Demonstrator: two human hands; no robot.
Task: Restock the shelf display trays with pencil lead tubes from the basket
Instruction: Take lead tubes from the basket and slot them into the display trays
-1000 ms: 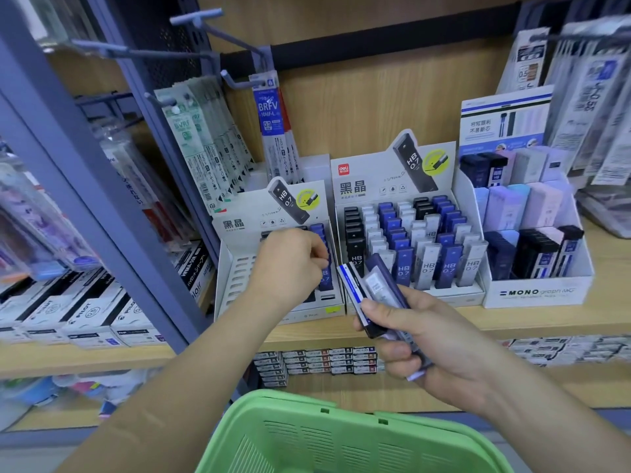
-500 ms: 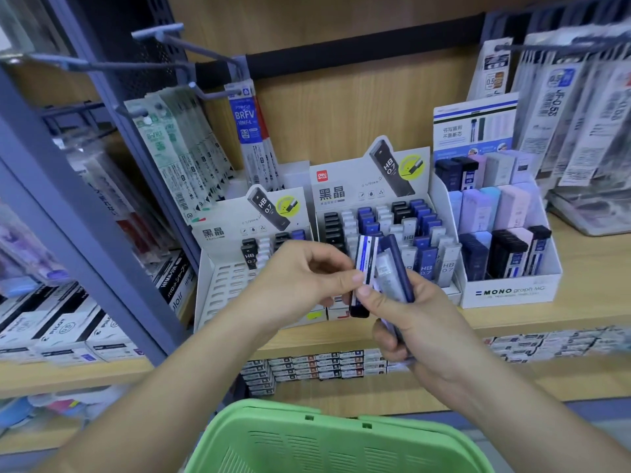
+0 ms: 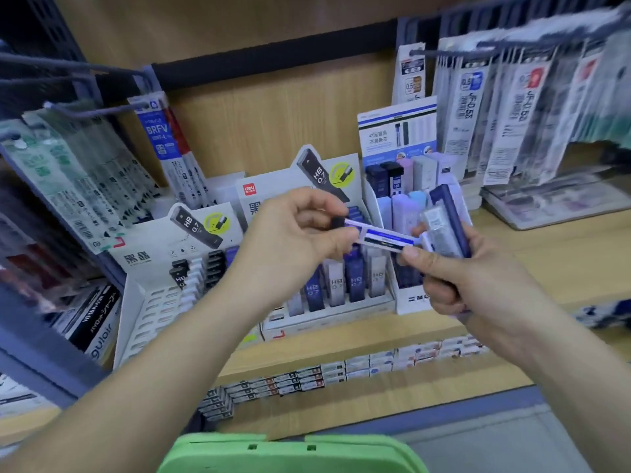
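**Restock partway: one tray nearly full, one mostly bare**

We are pinching one pencil lead tube (image 3: pixel 386 238) at centre, our left hand (image 3: pixel 293 240) with fingers clamped on its dark end. Our right hand (image 3: pixel 478 278) is gripping a bundle of tubes (image 3: pixel 444 227) at 3 o'clock. The middle tray (image 3: pixel 327 312) is looking nearly full. The left tray (image 3: pixel 150 302), at 8 o'clock, is showing many bare slots. The basket (image 3: pixel 290 452) is sitting at 6 o'clock.

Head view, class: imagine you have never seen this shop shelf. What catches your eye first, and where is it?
First come the two hands at centre: the left hand pinches a blue-and-white lead tube next to the bundle of tubes held by the right hand. Behind them, on the wooden shelf, the left display tray shows many unfilled slots. A green basket sits at the bottom edge.
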